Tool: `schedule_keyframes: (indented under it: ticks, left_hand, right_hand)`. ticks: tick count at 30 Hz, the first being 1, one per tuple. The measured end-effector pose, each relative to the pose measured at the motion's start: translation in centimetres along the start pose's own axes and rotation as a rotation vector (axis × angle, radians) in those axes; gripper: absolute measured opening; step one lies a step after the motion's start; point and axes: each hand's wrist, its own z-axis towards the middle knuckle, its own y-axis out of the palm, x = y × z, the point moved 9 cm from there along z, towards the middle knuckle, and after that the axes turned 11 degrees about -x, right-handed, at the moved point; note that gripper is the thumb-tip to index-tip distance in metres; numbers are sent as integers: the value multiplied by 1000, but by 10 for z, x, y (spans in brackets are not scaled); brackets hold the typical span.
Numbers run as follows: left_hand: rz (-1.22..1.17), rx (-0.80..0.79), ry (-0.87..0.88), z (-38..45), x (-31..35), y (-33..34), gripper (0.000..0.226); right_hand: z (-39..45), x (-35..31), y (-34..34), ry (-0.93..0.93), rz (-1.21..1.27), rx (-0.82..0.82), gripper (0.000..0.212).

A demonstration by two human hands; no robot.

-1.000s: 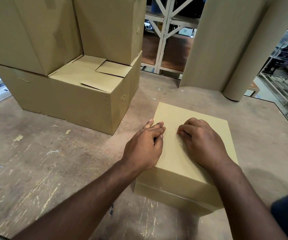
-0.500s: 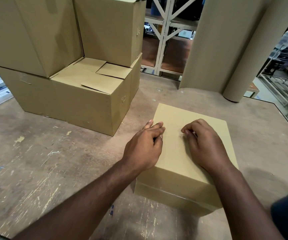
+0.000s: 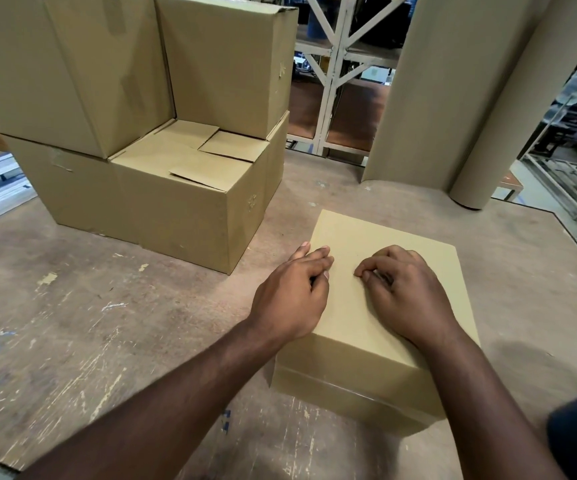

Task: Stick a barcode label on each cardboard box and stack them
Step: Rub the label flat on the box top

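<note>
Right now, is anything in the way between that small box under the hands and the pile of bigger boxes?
Nothing visible. Both hands, left and right, rest on the small tan cardboard box. Only bare scuffed wooden tabletop lies between it and the stack of large brown cardboard boxes to its left.

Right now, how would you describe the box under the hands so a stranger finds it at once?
On the worn wooden table, right of the stacked cartons, one small box stands alone. The left hand and right hand rest on its plain top; unlike its neighbours, nothing is stacked on it.
</note>
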Motion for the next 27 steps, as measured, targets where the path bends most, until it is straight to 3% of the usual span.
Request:
schedule_keyframes:
  ticks: [10, 16, 27]
  left_hand:
    - [-27, 11, -2, 0, -3, -1, 39]
    - [-24, 11, -2, 1, -2, 0, 39]
    - [-25, 18, -9, 0, -2, -3, 38]
  right_hand:
    - [-47, -17, -3, -106, -114, -57, 38]
    - [-67, 7, -20, 19, 36, 6, 13]
    - [-31, -18, -4, 10, -215, 30, 18]
